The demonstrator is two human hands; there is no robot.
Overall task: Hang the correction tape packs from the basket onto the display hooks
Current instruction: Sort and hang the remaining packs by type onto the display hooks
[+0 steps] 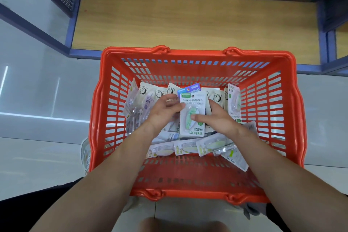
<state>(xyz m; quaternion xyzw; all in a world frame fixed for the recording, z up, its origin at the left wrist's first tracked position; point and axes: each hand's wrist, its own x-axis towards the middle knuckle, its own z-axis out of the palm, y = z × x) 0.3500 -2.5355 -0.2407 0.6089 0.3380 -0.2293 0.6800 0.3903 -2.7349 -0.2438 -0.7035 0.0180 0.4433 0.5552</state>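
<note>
The red basket [291, 81] stands on the floor before a wooden shelf [188, 19]. The right hand [218, 118] grips a green correction tape pack [192, 100] above the loose packs [186, 149] in the basket, thumb on its front. The left hand [162, 111] is relaxed, with its thumb touching the pack's left edge.

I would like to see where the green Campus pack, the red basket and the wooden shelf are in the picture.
green Campus pack [195, 132]: head view, lower printed label.
red basket [194, 53]: head view, far rim.
wooden shelf [188, 20]: head view, bare board.
</note>
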